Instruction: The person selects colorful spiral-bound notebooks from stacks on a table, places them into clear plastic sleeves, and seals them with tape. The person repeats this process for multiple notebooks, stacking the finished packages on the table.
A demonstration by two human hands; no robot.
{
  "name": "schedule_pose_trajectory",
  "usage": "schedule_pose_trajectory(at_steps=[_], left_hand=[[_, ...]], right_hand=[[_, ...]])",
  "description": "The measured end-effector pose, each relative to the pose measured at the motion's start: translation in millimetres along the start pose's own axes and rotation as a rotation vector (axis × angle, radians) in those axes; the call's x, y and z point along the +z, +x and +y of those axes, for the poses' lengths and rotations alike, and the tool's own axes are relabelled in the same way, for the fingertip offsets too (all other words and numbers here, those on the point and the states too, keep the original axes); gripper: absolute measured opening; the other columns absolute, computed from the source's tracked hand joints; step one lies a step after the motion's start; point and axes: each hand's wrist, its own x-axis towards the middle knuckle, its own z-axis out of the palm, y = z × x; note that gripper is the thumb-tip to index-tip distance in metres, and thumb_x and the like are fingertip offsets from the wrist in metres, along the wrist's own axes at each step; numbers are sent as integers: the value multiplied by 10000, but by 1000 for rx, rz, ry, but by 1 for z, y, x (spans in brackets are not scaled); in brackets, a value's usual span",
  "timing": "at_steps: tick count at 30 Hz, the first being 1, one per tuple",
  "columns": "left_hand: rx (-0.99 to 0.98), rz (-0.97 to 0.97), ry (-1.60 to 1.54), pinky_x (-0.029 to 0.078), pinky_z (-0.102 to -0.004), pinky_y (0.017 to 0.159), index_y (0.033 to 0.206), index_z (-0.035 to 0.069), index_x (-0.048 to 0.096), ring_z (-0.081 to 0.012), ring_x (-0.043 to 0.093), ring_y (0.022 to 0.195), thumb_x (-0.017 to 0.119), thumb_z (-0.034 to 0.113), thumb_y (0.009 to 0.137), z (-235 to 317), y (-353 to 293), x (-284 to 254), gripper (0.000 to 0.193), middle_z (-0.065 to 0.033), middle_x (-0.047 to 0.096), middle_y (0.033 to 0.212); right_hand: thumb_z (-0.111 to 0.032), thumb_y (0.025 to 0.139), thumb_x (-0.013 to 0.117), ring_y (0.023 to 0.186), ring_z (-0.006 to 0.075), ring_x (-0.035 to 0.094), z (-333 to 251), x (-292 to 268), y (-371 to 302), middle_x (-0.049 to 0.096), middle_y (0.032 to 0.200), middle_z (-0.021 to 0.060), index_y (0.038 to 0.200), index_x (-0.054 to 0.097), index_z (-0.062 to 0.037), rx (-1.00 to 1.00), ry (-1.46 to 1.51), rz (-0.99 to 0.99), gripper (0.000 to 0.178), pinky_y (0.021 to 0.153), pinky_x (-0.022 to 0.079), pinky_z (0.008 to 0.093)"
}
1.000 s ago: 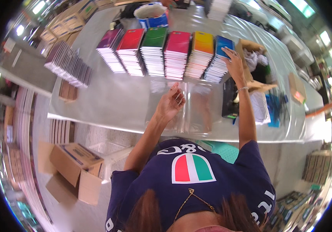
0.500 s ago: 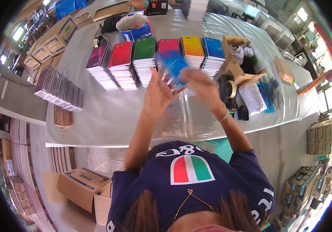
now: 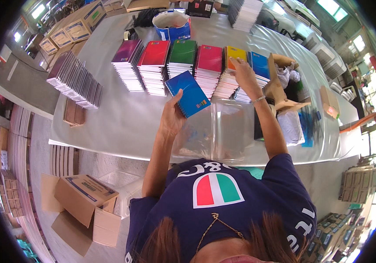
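Observation:
In my left hand (image 3: 173,115) is a blue spiral notebook (image 3: 189,93), gripped by its lower left edge with the thumb on its cover. It is tilted in front of the stacks. My right hand (image 3: 246,78) reaches over the stack of yellow notebooks (image 3: 236,53), its fingers stretched out over the top cover; whether they press on it is hard to tell. To the right of it stands a stack of blue notebooks (image 3: 259,64), partly behind that hand. Leftward run stacks of pink notebooks (image 3: 210,58), green notebooks (image 3: 182,51), red notebooks (image 3: 154,53) and purple notebooks (image 3: 127,51).
A clear plastic sheet or bag (image 3: 214,131) lies on the grey-covered table (image 3: 122,127). More notebooks lean in a row (image 3: 75,81) at the left. An open carton (image 3: 280,94) and a white packet (image 3: 290,128) are at the right. Behind the stacks stands a blue-and-white bag (image 3: 172,27).
My right hand has left the blue notebook and moved right to the yellow stack. The blue notebook, blurred before between both hands, is now in my left hand alone. The view has shifted slightly.

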Motion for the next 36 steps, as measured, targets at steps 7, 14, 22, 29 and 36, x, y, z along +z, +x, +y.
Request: schedule_pose_trajectory(at_steps=[7,14,22,29,36], left_hand=[[-9,-47,-95,519,-381,935,1242,-12,496,-231,616,1061,571,261,972,-11,3,-3,391,-126,607,1163],[0,-91,-71,505,-399,970,1288,-20,471,-255,602,1115,494,390,1000,-13,-3,7,502,-149,588,1231],[88,-210,-204,496,-384,986,1352,15,418,-223,573,1175,477,504,974,-6,-17,25,621,-129,568,1260],[80,100,-150,527,-355,929,1256,50,490,-200,604,1097,670,129,900,-24,-2,-26,407,-92,597,1173],[220,121,9,538,-342,899,1248,50,506,-197,623,1078,687,184,896,-28,-1,-44,417,-88,604,1203]], right_hand=[[-94,834,644,945,392,638,17,-56,12,656,995,242,1126,643,-15,-28,311,-108,302,831,495,426],[2,879,563,933,343,654,-39,-105,-10,672,1031,188,1157,645,-14,146,663,469,291,870,501,370],[-4,789,610,1063,280,625,-124,-97,-58,648,1132,124,1191,649,-95,-437,454,310,414,981,474,380],[-121,886,638,1184,317,543,-106,-29,-15,612,1257,115,1263,606,-102,-298,495,32,379,1044,404,408],[-78,858,630,1144,361,580,-62,5,7,649,1171,184,1219,631,-59,-175,305,17,361,989,446,415]])
